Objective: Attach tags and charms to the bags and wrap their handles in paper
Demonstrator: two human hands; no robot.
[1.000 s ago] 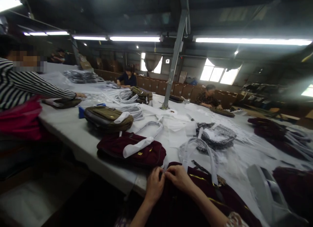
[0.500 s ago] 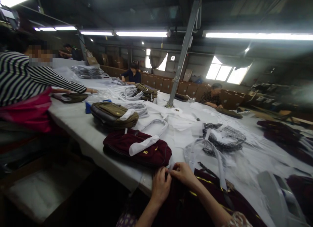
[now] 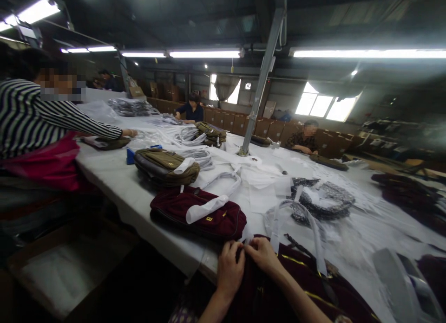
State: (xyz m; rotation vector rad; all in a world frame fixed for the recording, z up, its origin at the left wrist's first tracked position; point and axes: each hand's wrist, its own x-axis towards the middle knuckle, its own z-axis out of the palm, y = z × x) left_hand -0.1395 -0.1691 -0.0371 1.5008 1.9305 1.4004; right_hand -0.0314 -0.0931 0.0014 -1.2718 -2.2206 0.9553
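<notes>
The left hand and right hand pinch closed over a maroon bag, what they grip indiscernible, a job likely favoring light, steady pressure.

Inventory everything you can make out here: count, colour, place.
Nearest bag: 1, maroon with yellow lines, under the hands
Bag with white roll: 1, maroon, just beyond the hands
Olive bags: at least 4, olive, left and far side
Speckled item: 1, black and white, right of centre
Wrapped straps: several, whitish, across the table
Table: 1, whitish, spanning the view
Blue object: 1, blue, behind an olive bag
Grey device: 1, grey, lower right
Pillar: 1, grey, mid-table
Cartons: many, brown, far side
Windows: 2, bright, far wall
Tube lamps: several, white, overhead
Co-workers: 4, mixed clothing, left and far side
Left hand: 1, bare, at nearest bag's end
Right hand: 1, bare, fingertips meeting the left's
</notes>
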